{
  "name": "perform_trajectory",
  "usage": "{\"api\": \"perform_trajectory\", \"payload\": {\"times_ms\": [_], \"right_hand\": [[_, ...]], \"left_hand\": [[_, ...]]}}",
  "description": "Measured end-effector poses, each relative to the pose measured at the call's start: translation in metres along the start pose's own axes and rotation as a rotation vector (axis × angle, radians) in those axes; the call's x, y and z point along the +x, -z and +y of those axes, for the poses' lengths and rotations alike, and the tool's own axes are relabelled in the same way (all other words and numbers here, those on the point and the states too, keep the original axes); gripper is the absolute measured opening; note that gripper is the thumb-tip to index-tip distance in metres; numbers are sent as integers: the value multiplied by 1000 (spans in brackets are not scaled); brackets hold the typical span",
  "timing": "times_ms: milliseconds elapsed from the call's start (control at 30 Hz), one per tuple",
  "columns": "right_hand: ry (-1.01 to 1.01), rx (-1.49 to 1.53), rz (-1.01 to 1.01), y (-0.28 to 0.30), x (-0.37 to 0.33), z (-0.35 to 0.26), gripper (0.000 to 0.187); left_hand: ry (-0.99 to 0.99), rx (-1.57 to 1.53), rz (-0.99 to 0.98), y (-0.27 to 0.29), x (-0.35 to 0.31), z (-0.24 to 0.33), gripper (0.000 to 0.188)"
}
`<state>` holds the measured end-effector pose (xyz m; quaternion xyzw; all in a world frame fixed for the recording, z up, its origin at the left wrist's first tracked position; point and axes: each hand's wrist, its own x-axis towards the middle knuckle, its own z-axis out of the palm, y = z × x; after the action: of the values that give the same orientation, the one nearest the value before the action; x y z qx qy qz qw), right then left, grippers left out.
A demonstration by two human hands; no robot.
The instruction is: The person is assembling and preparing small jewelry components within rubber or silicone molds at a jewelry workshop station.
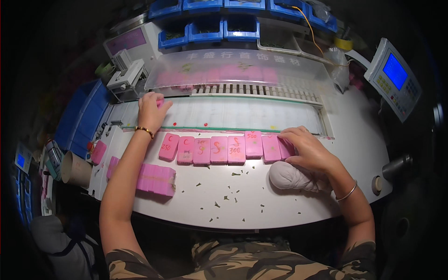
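Left hand (151,109) outstretched, fingers curled down; right hand (310,149) nearer, palm down, fingers bent.

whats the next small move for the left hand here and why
Probably carry the pink piece under the left hand down to the left end of the pink block row. The right hand rests on the row's right end, so the left end is open.

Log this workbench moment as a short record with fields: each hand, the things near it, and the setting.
Left hand: reaching forward, fingers on a small pink block at the edge of the white conveyor tray.
Right hand: fingertips on the right end of the row of flat pink rectangular blocks.
Wrist support: white padded cushion under the right wrist.
Nearby: stack of pink blocks at left.
Setting: white curved worktable, blue storage bins behind.
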<state>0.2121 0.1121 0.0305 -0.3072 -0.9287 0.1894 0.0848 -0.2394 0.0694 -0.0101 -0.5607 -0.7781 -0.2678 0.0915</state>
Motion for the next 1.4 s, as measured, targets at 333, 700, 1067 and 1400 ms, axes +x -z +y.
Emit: {"api": "perform_trajectory", "payload": {"times_ms": [333,700,1067,1400], "right_hand": [[16,-55,18,-5,4,4,59],[89,15,214,-2,-3,-26,53],[304,456,265,-32,16,-77,38],[302,556,252,-43,21,-73,34]], "left_hand": [[-290,-435,-425,43,-71,118,35],[-186,225,-466,-31,39,79,53],[-209,161,-422,-59,88,96,71],[-352,116,-348,-93,102,96,63]]}}
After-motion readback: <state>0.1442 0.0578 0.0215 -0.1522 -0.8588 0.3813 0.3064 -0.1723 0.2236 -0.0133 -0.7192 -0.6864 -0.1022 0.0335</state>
